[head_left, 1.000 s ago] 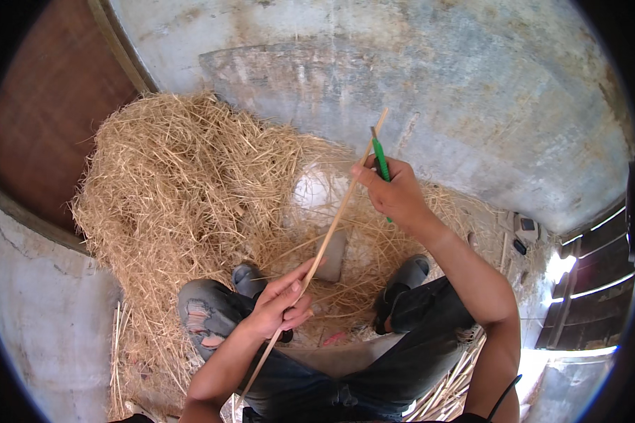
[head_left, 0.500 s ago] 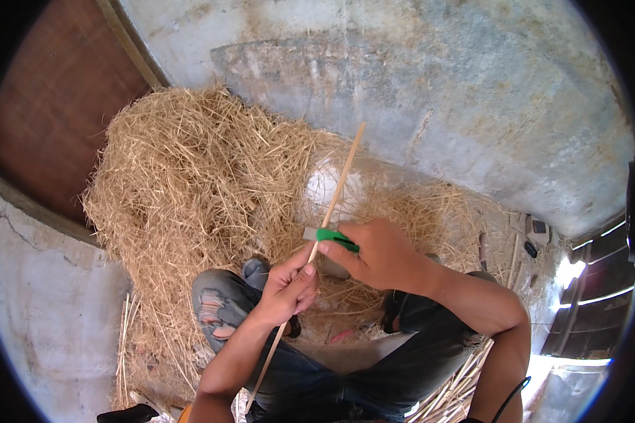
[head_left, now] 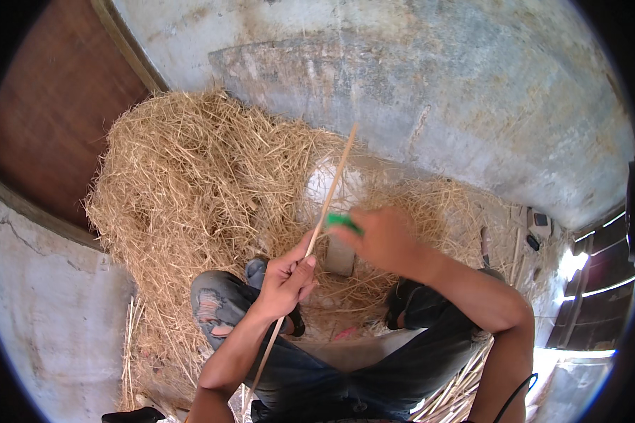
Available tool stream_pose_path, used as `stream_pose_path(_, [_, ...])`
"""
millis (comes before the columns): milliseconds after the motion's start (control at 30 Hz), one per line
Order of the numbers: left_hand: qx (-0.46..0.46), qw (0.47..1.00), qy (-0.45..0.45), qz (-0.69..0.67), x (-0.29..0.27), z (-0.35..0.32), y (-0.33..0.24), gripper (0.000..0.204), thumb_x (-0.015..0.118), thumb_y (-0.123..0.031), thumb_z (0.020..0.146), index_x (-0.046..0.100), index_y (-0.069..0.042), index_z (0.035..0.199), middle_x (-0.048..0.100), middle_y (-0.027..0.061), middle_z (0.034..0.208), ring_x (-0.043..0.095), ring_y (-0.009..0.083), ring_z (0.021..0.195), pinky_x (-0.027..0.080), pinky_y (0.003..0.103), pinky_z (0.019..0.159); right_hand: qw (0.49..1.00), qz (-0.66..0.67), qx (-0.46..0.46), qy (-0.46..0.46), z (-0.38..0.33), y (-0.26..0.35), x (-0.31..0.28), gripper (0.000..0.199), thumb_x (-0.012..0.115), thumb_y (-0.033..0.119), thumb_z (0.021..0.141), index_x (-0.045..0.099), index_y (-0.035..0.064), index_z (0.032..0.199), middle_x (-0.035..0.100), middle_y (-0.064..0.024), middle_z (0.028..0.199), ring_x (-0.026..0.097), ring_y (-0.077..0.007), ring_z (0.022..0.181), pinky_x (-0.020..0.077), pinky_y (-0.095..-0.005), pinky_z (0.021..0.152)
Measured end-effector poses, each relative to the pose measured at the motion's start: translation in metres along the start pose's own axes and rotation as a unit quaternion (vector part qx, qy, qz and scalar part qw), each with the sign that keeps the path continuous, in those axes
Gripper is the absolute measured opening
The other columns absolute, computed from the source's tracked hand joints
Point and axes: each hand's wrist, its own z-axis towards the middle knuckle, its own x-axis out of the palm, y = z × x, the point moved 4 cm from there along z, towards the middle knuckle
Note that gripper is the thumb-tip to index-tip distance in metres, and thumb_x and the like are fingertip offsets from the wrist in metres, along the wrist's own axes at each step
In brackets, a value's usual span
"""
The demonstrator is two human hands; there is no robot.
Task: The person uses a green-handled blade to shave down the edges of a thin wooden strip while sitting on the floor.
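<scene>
This was a rough rural outbuilding or yard corner, the sort of place where farm or craft work was done on the ground. A large heap of loose dry straw (head_left: 190, 183) lay piled against a weathered, stained concrete wall (head_left: 437, 92), and more straw and thin split stalks (head_left: 458, 381) were scattered over the bare cement floor (head_left: 42, 317), which was cracked and patchy. A reddish-brown wooden door (head_left: 49, 120) in a worn timber frame stood at the left. At the right edge dark wooden slats (head_left: 593, 296) let in bright daylight. There was no furniture; the person sat low on the ground among the straw.
</scene>
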Motion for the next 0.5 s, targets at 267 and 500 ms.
stream_pose_path(267, [-0.040,0.994,0.083,-0.058,0.001,-0.023,0.009,0.052,0.046,-0.014,0.110,0.032,-0.005,0.159,0.032,-0.0055,0.059,0.028,0.0048,0.045,0.027,0.024,0.044,0.941,0.019,0.287,-0.177,0.028,-0.148,-0.101,0.057,0.054,0.047,0.105,0.068,-0.0009,0.077,0.054,-0.0128,0.054,0.049,-0.0199,0.047,0.0403,-0.0409,0.051])
stream_pose_path(500, [-0.069,0.989,0.044,-0.123,-0.006,-0.020,0.000,0.053,0.044,-0.022,0.110,0.032,-0.003,0.158,0.026,-0.0055,0.058,0.022,0.0046,0.043,0.026,0.022,0.038,0.979,0.089,0.166,-0.080,0.010,-0.062,-0.051,0.049,0.058,0.046,0.102,0.071,0.0011,0.089,0.057,-0.0178,0.058,0.053,-0.0287,0.050,0.0423,-0.0433,0.053])
